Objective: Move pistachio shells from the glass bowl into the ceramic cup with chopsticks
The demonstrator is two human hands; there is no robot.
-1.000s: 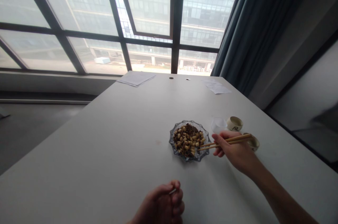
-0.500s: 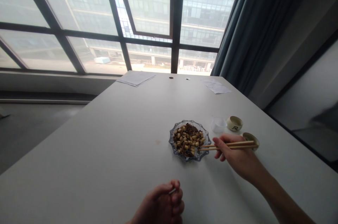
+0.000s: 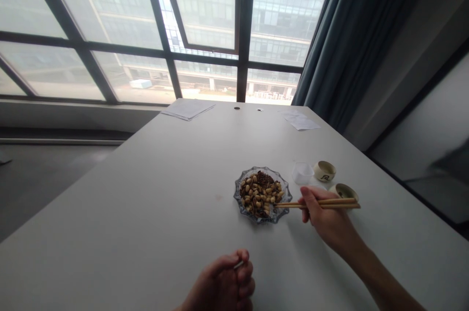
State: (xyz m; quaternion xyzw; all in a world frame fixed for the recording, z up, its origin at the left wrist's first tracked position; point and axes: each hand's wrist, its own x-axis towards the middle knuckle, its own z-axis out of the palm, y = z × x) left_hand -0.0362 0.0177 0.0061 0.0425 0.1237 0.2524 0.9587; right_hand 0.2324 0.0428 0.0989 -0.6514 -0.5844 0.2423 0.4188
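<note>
- Right hand (image 3: 328,220) grips chopsticks (image 3: 340,201), tips inside the glass bowl (image 3: 239,203).
- Left hand (image 3: 227,277) loosely curled; whether holding anything, unclear.
- Bowl holds pale nuts (image 3: 266,198) and dark bits (image 3: 262,177).
- Near it: clear container (image 3: 302,173), two cups (image 3: 323,176).
- Since a second ago, chopsticks' rear ends swung nearer the person.

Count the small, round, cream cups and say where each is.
2. One small, round, cream cup stands right of a clear angular container; the other is nearer the wearer, partly behind the bare right hand. Others could be hidden.
</note>
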